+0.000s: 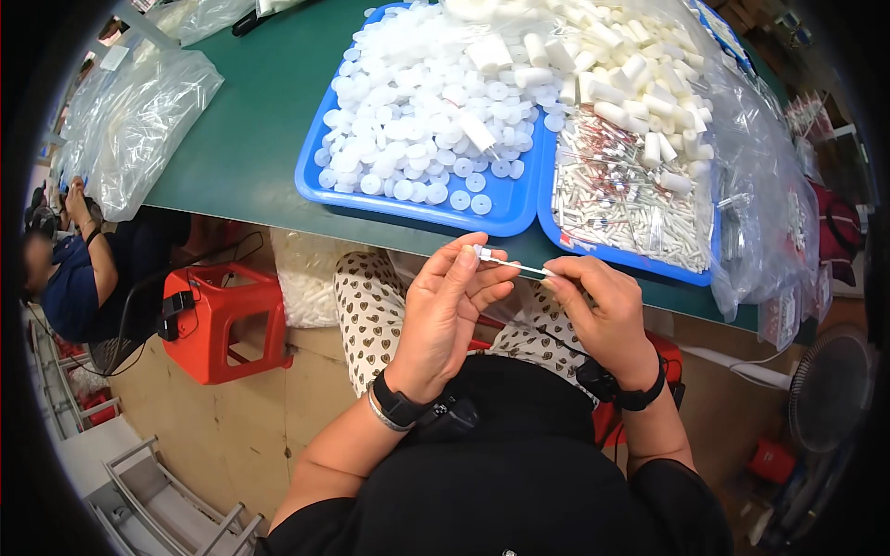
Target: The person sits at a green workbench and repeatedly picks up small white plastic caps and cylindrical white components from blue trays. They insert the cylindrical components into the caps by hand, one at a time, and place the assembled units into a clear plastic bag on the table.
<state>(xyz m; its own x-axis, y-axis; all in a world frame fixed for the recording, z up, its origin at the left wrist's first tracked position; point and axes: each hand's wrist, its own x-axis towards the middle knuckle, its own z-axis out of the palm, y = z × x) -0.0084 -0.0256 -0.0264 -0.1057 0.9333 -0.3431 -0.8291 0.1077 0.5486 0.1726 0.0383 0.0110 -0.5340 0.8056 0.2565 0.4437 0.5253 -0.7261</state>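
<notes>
Between my hands, just off the table's front edge, runs a thin white stick point(515, 266). My left hand point(438, 306) pinches a small whitish piece point(483, 252) at the stick's left end, its other fingers loosely curled. At the right end, the fingertips of my right hand point(607, 301) are closed on the stick. Beyond my hands stands a blue tray point(505, 222) of translucent round discs point(399, 134). Beside it, another blue tray point(640, 264) holds small white sticks, some with red parts point(607, 176), and cream foam-like cylinders point(640, 79).
See-through plastic bags lie on the green table point(243, 120) at the left point(153, 120) and hang over its right side point(756, 213). A red stool point(227, 320) and another person point(88, 269) are at the left. At the right stands a fan point(830, 389).
</notes>
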